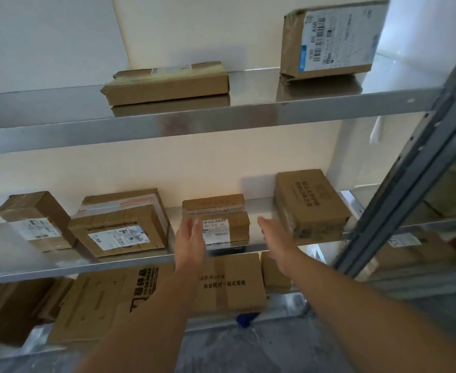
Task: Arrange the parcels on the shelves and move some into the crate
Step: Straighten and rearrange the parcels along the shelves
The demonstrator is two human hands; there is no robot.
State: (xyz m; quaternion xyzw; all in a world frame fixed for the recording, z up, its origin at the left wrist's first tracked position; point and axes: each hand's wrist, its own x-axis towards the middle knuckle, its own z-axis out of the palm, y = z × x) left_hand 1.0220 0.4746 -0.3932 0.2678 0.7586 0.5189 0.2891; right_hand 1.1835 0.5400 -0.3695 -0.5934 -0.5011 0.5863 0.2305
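Both hands were spread, gripping nothing: L hand (190, 239) at the left edge of the small parcel (221, 224), R hand (274, 238) just right of it. Parcel sat mid-frame, ctr of the middle shelf (33, 265). No crate in view, so I'd judge most sorting was left.

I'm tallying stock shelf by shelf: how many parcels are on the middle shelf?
4: a tilted box at far left, a labelled flat box beside it, a small taped box in the middle, and a printed box at right. More may lie off-frame left.
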